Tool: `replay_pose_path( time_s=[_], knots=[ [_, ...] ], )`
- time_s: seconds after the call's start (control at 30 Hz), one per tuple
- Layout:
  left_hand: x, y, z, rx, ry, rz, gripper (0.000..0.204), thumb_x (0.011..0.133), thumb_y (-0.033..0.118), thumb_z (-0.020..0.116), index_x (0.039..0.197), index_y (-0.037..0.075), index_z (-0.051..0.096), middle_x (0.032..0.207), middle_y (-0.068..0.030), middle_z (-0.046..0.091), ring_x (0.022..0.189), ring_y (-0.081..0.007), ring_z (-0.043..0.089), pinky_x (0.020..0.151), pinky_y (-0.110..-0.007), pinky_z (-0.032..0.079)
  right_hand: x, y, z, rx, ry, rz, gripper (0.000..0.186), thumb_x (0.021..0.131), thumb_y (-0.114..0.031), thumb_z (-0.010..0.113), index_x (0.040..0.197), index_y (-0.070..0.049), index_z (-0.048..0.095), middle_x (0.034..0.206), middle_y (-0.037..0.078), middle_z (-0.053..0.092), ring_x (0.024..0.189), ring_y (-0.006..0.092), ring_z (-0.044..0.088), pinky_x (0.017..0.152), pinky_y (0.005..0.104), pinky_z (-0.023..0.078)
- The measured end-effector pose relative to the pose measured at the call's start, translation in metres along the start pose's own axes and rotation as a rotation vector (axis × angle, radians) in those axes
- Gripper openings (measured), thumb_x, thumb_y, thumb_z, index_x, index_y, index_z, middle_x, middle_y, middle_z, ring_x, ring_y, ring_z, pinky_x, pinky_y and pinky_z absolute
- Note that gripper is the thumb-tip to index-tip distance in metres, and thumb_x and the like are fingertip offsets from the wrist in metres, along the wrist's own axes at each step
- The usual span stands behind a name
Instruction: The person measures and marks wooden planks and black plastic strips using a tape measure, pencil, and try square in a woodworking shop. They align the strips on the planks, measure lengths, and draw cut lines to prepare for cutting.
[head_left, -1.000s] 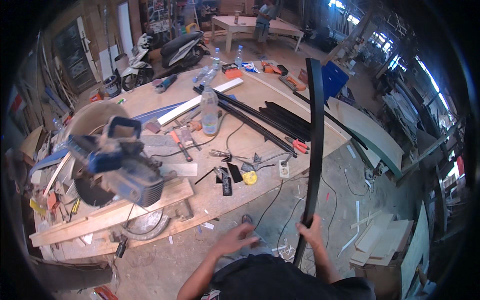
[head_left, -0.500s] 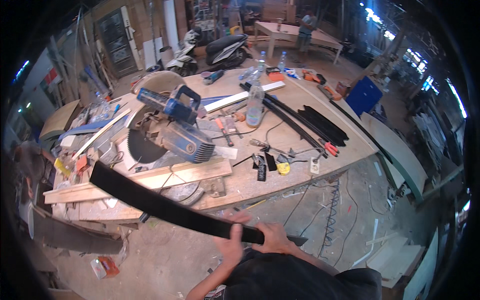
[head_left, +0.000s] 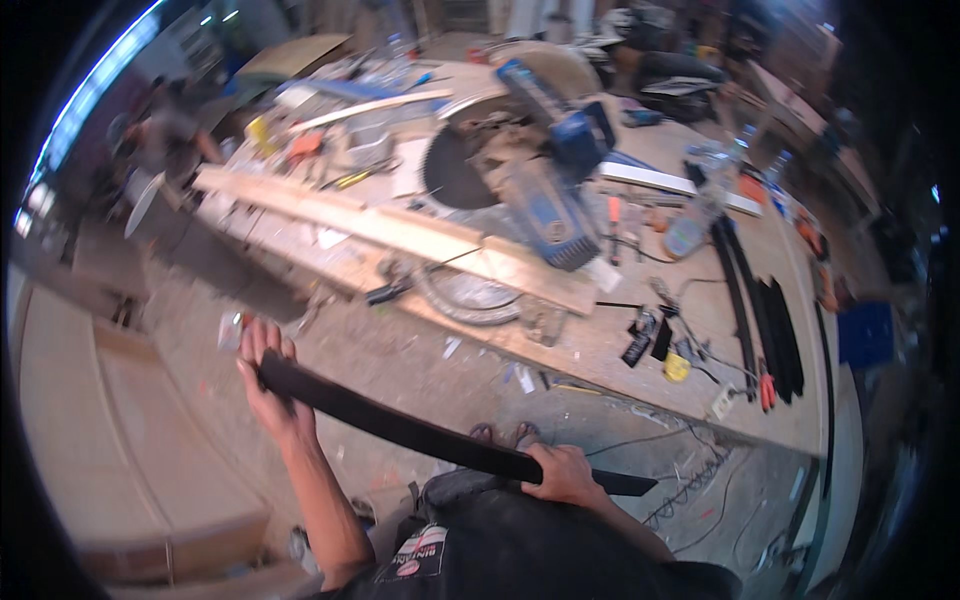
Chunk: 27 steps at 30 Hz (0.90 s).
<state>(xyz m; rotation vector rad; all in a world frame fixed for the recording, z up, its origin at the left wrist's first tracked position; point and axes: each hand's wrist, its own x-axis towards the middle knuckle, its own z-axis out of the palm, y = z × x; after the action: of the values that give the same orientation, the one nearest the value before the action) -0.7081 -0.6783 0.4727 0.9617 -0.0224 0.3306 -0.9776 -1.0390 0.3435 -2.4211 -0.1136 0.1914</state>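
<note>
A long, dark, flat strip [head_left: 400,428], slightly curved, lies across the front of my body, off the bench. My left hand [head_left: 272,395] is at its left end, with the thumb on the near side and the fingertips showing beyond the strip. Toward the other end, my right hand [head_left: 564,474] is wrapped round the strip. A short pointed piece of it sticks out past that hand. Beyond the strip, a blue mitre saw [head_left: 550,215] with a large round blade stands on the wooden workbench [head_left: 660,400].
Pale boards [head_left: 400,232] lie along the bench's near side. Black strips [head_left: 775,340], red-handled pliers [head_left: 766,392], a yellow tape measure [head_left: 677,367] and a plastic bottle [head_left: 690,228] are at the right. Another person [head_left: 170,135] is at the far left. Cables [head_left: 690,480] trail over the floor.
My view has swung left, shifting the bench rightward. My left hand has slid from near my right hand out to the strip's far left end. The strip now lies closer to my body.
</note>
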Motion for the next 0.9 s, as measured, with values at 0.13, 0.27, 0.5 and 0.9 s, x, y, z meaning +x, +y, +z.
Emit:
replay_pose_path(
  time_s=[0.13,0.27,0.5,0.9],
  knots=[
    [0.014,0.022,-0.027,-0.103,0.528,0.253,0.078,0.115,0.057,0.037,0.171,0.005,0.020,0.172,-0.0205,0.038,0.158,-0.0366,0.038,0.129,-0.051,0.029,0.018,0.008,0.002,-0.036,-0.111,0.073,0.058,0.074,-0.043,0.089,0.117,-0.012,0.067,0.106,0.013,0.075,0.097,0.0369,0.075,0.087,0.0499,0.056],
    [-0.042,-0.043,-0.008,-0.122,0.274,-0.218,0.087,0.108,0.073,0.040,0.159,0.003,0.046,0.151,-0.0171,0.059,0.144,-0.0333,0.052,0.125,-0.049,0.036,0.071,-0.014,0.022,0.004,0.059,-0.063,0.059,0.075,-0.042,0.089,0.118,-0.009,0.066,0.094,0.017,0.075,0.092,0.0377,0.075,0.085,0.0504,0.057],
    [-0.013,-0.052,-0.008,-0.064,0.045,-0.179,0.058,0.105,0.057,0.065,0.118,0.002,0.056,0.080,-0.0101,0.061,0.068,-0.0253,0.063,0.064,-0.040,0.056,0.189,-0.080,0.038,0.043,-0.065,-0.204,0.068,0.075,-0.038,0.090,0.129,-0.004,0.066,0.113,0.022,0.072,0.112,0.0425,0.070,0.096,0.0475,0.055],
    [0.169,0.033,-0.125,-0.092,-0.546,-0.143,0.030,0.092,0.004,0.085,0.094,-0.001,0.055,0.068,-0.0094,0.060,0.054,-0.0234,0.063,0.050,-0.040,0.055,0.381,-0.229,0.095,0.290,-0.329,-0.333,0.068,0.109,-0.044,0.060,0.159,0.000,0.048,0.159,0.019,0.056,0.151,0.0311,0.048,0.128,0.0453,0.032]
  ],
)
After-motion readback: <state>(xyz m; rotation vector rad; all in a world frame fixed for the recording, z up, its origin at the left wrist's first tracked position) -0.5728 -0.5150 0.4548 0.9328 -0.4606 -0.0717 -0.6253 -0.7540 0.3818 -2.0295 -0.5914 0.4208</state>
